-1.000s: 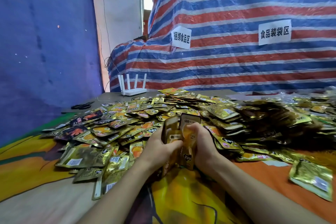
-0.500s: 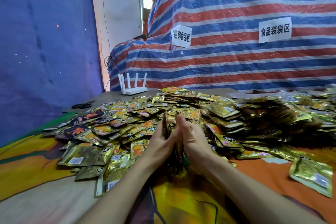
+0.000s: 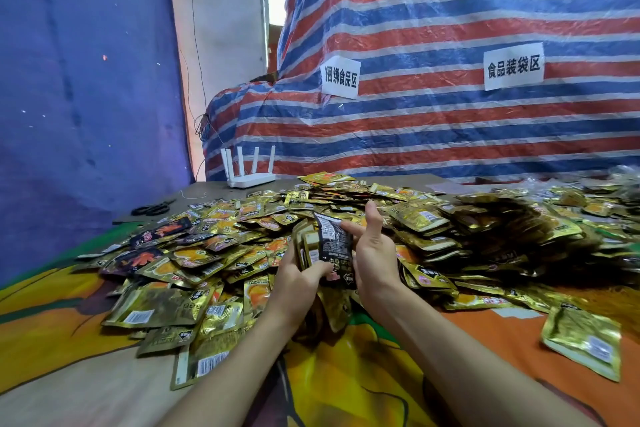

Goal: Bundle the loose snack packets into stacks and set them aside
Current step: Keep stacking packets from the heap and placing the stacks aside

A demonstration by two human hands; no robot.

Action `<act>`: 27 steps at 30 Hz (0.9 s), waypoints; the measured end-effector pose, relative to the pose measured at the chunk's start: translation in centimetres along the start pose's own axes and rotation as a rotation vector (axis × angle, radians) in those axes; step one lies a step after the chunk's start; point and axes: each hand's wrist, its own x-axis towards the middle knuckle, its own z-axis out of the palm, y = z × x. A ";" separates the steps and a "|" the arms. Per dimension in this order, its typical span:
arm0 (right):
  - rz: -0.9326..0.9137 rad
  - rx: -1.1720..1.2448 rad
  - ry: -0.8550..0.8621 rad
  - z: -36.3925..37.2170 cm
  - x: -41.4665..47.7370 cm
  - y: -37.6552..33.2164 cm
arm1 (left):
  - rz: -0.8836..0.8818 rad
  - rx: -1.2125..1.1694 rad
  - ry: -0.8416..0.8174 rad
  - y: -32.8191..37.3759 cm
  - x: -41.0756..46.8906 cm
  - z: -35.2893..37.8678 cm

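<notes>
1. A bright printed cloth (image 3: 346,374), orange, yellow and green, covers the near bench; a lone gold foil pouch (image 3: 585,340), flat and crinkled, lies well apart at right.
2. Above it, the left hand (image 3: 298,282) grips a stack of snack packets (image 3: 306,243) on edge, fingers curled round its lower half. The right hand (image 3: 375,253) braces the other side, one finger hooked on a black packet (image 3: 332,241) facing the camera, thumb raised.
3. The step in hand appears to be squaring the stack. The next move likely calls for a firm squeeze, since the slick foil could fan out, then binding and setting aside.
4. Behind the hands, loose packets (image 3: 415,218), mostly glossy gold, a few black, lie heaped across the bench.
5. Beyond the heap lie black scissors (image 3: 152,208) and a white four-antenna router (image 3: 249,178).
6. A red, white and blue striped tarpaulin (image 3: 450,132) bearing two paper signs (image 3: 340,77) closes the scene.
</notes>
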 end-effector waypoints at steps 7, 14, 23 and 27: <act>0.114 -0.062 0.008 -0.6 0.8 0.6 | 0.139 -0.034 0.152 1.0 -0.5 0.3; -0.093 -0.227 -0.201 0.2 -0.8 0.8 | 0.352 0.095 0.002 0.8 -1.5 1.3; 0.009 -0.303 -0.150 -1.4 -2.1 -1.3 | 0.333 0.121 -0.240 1.0 -2.4 1.2; -0.186 -0.601 -0.111 -5.0 -3.2 -2.9 | 0.338 0.186 -0.350 1.4 -3.1 1.6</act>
